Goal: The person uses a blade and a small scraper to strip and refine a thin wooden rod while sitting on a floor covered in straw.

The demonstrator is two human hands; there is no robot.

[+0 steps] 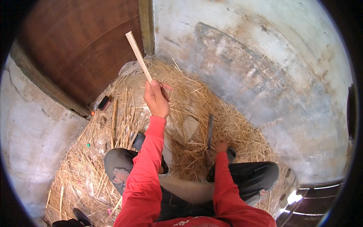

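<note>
My left hand [157, 99] is raised in front of me, closed on the lower end of a pale, flat wooden strip [138, 56], perhaps split bamboo. The strip points up and to the left. Low over the straw, by my right foot, is my right hand [222, 146]. Beside it, on its left, a long knife [210, 130] stretches away from me with its dark blade outward and a brownish handle nearer my legs. The right fingers are small and partly hidden, so whether they touch the knife is unclear.
Straw and shavings [242, 128] cover the floor around my bent legs. A pale block [189, 126] lies ahead, with several long sticks [120, 121] to the left. A dark red object [103, 103] sits by the brown door [83, 45]. A stained wall [287, 75] curves along the right.
</note>
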